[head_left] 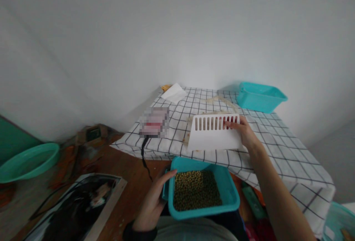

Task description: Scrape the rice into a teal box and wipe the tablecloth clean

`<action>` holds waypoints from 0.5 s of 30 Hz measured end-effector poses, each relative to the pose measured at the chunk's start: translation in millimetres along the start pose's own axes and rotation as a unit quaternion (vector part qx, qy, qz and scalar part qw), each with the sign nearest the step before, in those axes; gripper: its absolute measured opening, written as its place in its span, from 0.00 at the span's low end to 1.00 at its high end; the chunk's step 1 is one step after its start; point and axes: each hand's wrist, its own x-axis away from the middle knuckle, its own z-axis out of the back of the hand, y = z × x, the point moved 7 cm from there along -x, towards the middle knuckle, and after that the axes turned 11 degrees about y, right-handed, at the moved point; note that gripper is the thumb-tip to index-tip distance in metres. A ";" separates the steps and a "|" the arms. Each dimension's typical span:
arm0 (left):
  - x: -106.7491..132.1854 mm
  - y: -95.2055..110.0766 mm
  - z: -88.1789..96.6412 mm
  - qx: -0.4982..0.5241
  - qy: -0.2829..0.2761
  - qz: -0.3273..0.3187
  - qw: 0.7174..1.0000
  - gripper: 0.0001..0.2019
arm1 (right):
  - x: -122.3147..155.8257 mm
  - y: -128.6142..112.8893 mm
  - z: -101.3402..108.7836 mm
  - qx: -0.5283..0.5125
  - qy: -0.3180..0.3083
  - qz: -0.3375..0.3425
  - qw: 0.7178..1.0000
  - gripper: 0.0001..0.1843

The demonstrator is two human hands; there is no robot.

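My left hand (159,193) grips the left rim of a turquoise plastic bin (227,183), its thumb over the edge. The bin is tilted towards me below the table's front edge. Inside lie small beans (194,189), yellowish at the upper left and dark green elsewhere. In my right hand (245,132) is a wide white plastic scraper (215,137) with a row of slots along its top. My fingers wrap round its upper right corner, some showing red through the slots. The scraper stands near the table's front edge, above the bin; small bits lie beside it on the cloth.
A checked cloth (280,152) covers the table. On it are a second turquoise bin (259,98), white paper (174,93) and a blurred-out pinkish object (154,122) with a black strap. To the left on the floor stand a green basin (30,161) and a picture panel (80,207).
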 end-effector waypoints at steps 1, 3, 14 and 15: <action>1.1 0.6 0.8 -0.001 0.000 -0.003 1.000 0.07 | -0.5 -0.2 1.0 0.002 0.007 0.003 1.000 0.08; 2.3 -0.1 0.8 -0.003 -0.004 0.006 1.000 0.06 | -1.0 -0.4 1.8 0.006 0.013 0.005 1.000 0.08; 3.0 2.1 -6.9 0.017 -0.008 0.011 1.000 0.05 | 1.1 0.3 -2.1 -0.001 -0.005 -0.012 1.000 0.08; 2.7 0.9 -6.0 0.018 -0.009 0.014 1.000 0.06 | 1.2 0.0 -2.6 -0.002 -0.008 -0.009 1.000 0.08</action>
